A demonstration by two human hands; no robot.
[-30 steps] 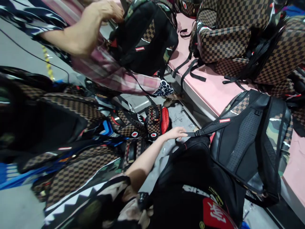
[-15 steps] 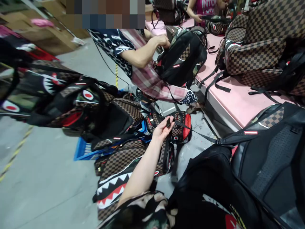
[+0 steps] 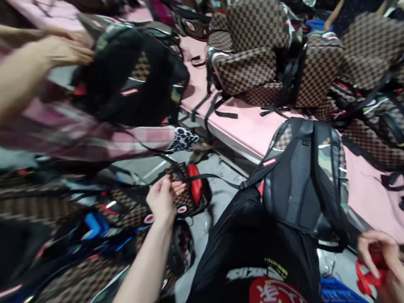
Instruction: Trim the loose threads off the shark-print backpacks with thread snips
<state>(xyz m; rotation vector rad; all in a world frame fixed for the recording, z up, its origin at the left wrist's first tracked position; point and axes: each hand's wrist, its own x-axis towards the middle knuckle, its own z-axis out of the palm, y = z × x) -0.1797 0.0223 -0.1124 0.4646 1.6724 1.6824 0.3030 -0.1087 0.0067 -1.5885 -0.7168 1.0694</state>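
Observation:
A black backpack with checkered and camouflage sides leans on the edge of the pink table, its padded back up. A thin black strap runs left from it to my left hand, whose thumb and fingertips are pinched on the strap's end. At the lower right, my right hand has its fingers curled around a red tool with a loop handle. The tool's lower part is hidden or out of view.
Checkered backpacks stand along the pink table. At the left, a person's hands hold another black backpack. More bags lie on the floor at the lower left. A blue crate is at the bottom right.
The view has swung right, so the other person and the floor bags sit farther left or leave the frame. My right hand with the red tool has come into view. My left hand still pinches the strap.

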